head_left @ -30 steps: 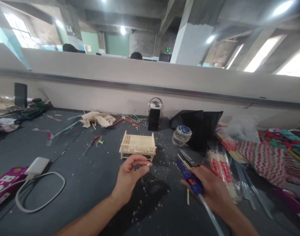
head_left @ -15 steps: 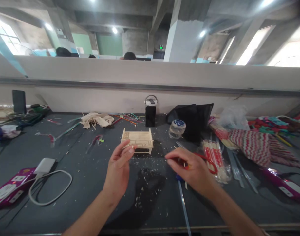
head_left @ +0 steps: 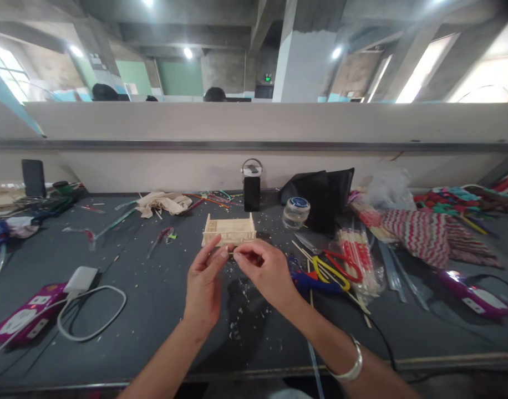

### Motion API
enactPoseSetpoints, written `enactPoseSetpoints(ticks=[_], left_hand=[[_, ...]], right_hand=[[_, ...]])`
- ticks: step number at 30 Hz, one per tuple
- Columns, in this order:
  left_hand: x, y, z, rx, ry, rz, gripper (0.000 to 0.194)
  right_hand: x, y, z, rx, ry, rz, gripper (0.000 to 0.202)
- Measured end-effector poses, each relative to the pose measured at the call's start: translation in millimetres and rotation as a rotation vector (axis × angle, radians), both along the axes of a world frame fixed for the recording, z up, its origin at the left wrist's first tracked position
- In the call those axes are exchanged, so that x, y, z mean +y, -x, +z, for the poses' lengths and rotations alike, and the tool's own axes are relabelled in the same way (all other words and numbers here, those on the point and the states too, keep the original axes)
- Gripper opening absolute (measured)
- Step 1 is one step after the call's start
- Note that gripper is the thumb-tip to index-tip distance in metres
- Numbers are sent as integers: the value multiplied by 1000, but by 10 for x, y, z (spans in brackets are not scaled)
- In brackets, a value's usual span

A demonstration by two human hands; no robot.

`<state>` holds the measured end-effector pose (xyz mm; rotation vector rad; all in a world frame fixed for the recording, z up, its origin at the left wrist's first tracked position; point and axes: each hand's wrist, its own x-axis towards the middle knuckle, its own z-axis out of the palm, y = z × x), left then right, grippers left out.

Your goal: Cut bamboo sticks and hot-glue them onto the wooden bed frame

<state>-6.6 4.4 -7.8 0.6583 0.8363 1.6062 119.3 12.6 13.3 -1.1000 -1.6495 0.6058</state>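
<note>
A small pale wooden model (head_left: 233, 226) with upright corner posts stands on the dark table, just beyond both hands. My left hand (head_left: 204, 277) is closed, thumb and index finger pinching a tiny pale piece (head_left: 228, 250). Close on its right, my right hand (head_left: 264, 271) is also pinched, its fingertips nearly meeting those of the left. What the right fingertips hold is too small to name. A blue glue gun (head_left: 316, 284) lies right of the right hand, with yellow-handled scissors (head_left: 331, 272) and red-handled scissors (head_left: 348, 265) beside it.
A jar (head_left: 296, 213), a black bag (head_left: 320, 199) and a phone (head_left: 252, 194) stand behind. Packed sticks (head_left: 356, 257) and a knitted cloth (head_left: 416, 227) lie right. A white cable (head_left: 123, 305) and purple power strip (head_left: 29, 313) are left. White scraps litter the table.
My right hand has moved left from beside the scissors to my left fingertips, uncovering the glue gun and yellow handles. The left hand has barely moved. The view has shifted slightly.
</note>
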Motion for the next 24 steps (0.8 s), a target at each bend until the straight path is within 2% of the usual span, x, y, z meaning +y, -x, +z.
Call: enactPoseSetpoints(ticks=[8, 14, 18, 22, 24], left_hand=[[37, -100, -78, 40, -2, 22, 42], [64, -141, -147, 171, -22, 23, 38], [90, -114, -240, 394, -90, 36, 36], [126, -46, -329, 723, -252, 118, 34], [129, -26, -333, 806, -298, 145, 35]], right_hand=[[46, 39, -122, -51, -30, -51, 10], [95, 2, -177, -120, -55, -107, 12], [104, -5, -213, -115, -13, -136, 10], [127, 6, -230, -79, 28, -147, 10], [146, 12, -228, -55, 45, -150, 10]])
